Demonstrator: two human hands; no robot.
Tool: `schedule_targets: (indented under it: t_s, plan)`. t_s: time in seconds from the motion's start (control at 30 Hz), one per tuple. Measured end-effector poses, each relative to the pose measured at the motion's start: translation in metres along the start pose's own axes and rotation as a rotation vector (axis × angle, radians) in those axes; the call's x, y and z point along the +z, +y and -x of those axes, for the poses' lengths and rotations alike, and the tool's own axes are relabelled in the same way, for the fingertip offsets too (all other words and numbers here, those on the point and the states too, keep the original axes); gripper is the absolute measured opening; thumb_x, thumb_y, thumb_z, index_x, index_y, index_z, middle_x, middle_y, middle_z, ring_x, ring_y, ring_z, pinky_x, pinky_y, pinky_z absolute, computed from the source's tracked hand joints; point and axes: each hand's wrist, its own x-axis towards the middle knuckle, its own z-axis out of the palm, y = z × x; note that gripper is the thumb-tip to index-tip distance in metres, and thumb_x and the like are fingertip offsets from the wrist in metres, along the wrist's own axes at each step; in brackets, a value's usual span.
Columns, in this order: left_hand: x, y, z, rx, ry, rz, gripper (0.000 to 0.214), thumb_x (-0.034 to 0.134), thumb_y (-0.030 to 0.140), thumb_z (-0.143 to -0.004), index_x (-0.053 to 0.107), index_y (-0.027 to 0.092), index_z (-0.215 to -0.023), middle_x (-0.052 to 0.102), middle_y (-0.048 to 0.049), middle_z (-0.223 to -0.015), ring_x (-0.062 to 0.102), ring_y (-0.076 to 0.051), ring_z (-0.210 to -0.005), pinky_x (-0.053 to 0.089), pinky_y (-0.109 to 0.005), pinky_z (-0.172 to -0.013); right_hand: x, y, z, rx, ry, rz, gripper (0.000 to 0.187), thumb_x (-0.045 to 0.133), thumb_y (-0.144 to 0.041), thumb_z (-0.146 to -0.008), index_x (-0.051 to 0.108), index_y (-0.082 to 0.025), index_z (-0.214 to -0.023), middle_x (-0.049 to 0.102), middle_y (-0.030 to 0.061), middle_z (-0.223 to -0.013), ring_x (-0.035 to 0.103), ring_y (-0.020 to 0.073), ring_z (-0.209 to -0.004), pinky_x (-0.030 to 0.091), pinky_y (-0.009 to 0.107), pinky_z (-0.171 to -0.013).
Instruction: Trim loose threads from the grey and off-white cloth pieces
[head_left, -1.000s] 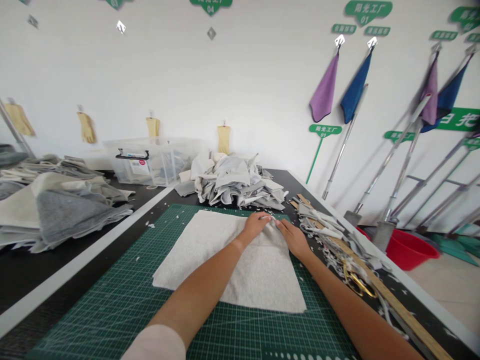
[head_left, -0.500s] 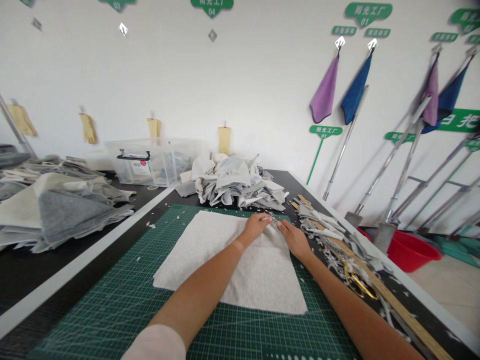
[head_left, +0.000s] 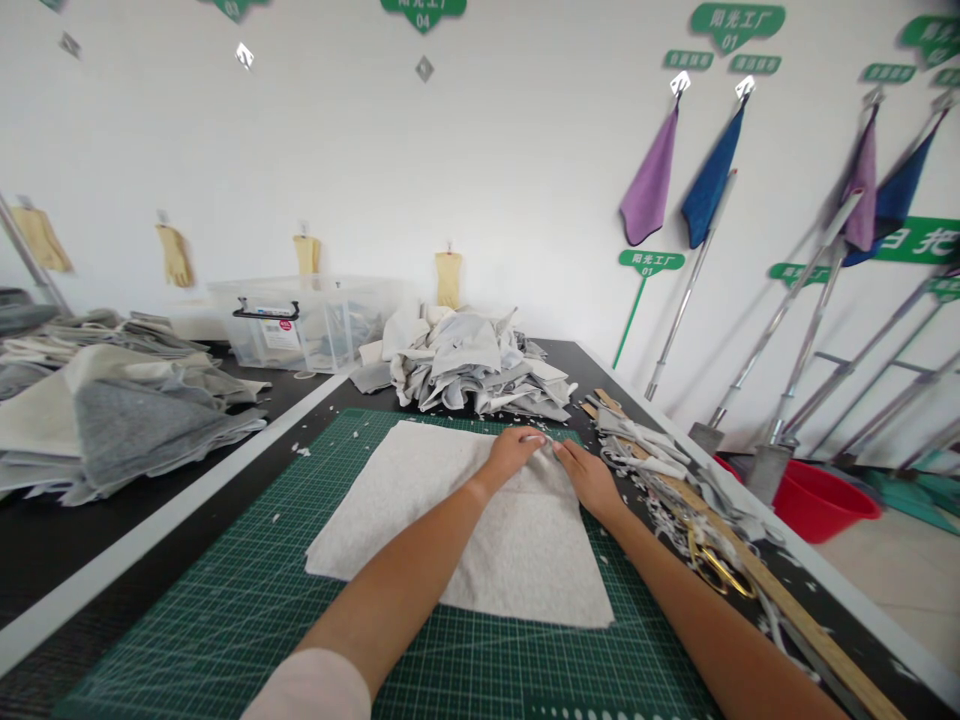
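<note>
A light grey fabric sheet (head_left: 420,500) lies flat on the green cutting mat (head_left: 247,560). At its far right corner, my left hand (head_left: 516,452) pinches the edge between thumb and fingers. My right hand (head_left: 589,478) grips the same edge just to the right, fingertips close to the left ones. The cloth is slightly lifted and wrinkled where both hands hold it. My left forearm crosses over the middle of the sheet, hiding part of it.
A crumpled heap of grey cloth (head_left: 472,365) sits behind the mat. To the left are stacked cloths (head_left: 127,420) and a clear plastic box (head_left: 300,320). Along the right lie scraps, gold-handled scissors (head_left: 716,572) and a wooden ruler (head_left: 795,600). A red basin (head_left: 825,500) stands beyond the table.
Almost nothing differs. Both hands stay at the far right corner of the fabric, with only a very slight shift of the fingers and the camera.
</note>
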Motion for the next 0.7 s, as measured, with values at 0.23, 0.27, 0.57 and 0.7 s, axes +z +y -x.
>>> schedule_targets:
  t_s: [0.23, 0.27, 0.57, 0.7]
  plan:
    - [-0.002, 0.009, 0.003, -0.022, 0.011, -0.011, 0.031, 0.063, 0.04, -0.085, 0.079, 0.016, -0.097, 0.077, -0.007, -0.099, 0.068, -0.022, -0.095, 0.052, -0.031, -0.091, 0.0, 0.003, -0.001, -0.001, -0.008, 0.019, 0.04, 0.032, -0.055, -0.101, 0.048, -0.026, -0.078, 0.058, -0.001, -0.069, 0.06, 0.0193, -0.068, 0.037, 0.026, -0.066]
    - [-0.003, 0.011, 0.004, -0.027, 0.013, -0.013, 0.031, 0.063, 0.04, -0.085, 0.079, 0.015, -0.098, 0.077, -0.0071, -0.099, 0.068, -0.023, -0.095, 0.052, -0.031, -0.092, 0.0, 0.003, -0.001, -0.002, -0.009, 0.017, 0.04, 0.032, -0.056, -0.1, 0.048, -0.026, -0.078, 0.058, -0.0009, -0.07, 0.06, 0.0194, -0.069, 0.037, 0.026, -0.066]
    - [-0.002, 0.009, 0.003, -0.021, -0.014, -0.008, 0.031, 0.064, 0.04, -0.085, 0.079, 0.016, -0.098, 0.077, -0.0066, -0.1, 0.068, -0.022, -0.096, 0.052, -0.03, -0.092, -0.003, -0.004, 0.001, 0.007, -0.02, -0.016, 0.046, 0.029, -0.061, -0.1, 0.049, -0.026, -0.078, 0.06, 0.0004, -0.073, 0.059, 0.02, -0.071, 0.037, 0.027, -0.065]
    - [-0.001, 0.005, 0.002, -0.008, -0.023, -0.009, 0.031, 0.063, 0.04, -0.085, 0.078, 0.017, -0.098, 0.077, -0.006, -0.099, 0.069, -0.022, -0.096, 0.051, -0.03, -0.091, -0.002, -0.004, 0.0, -0.005, -0.02, -0.012, 0.046, 0.03, -0.06, -0.101, 0.047, -0.025, -0.077, 0.058, -0.0007, -0.071, 0.058, 0.0193, -0.07, 0.036, 0.027, -0.065]
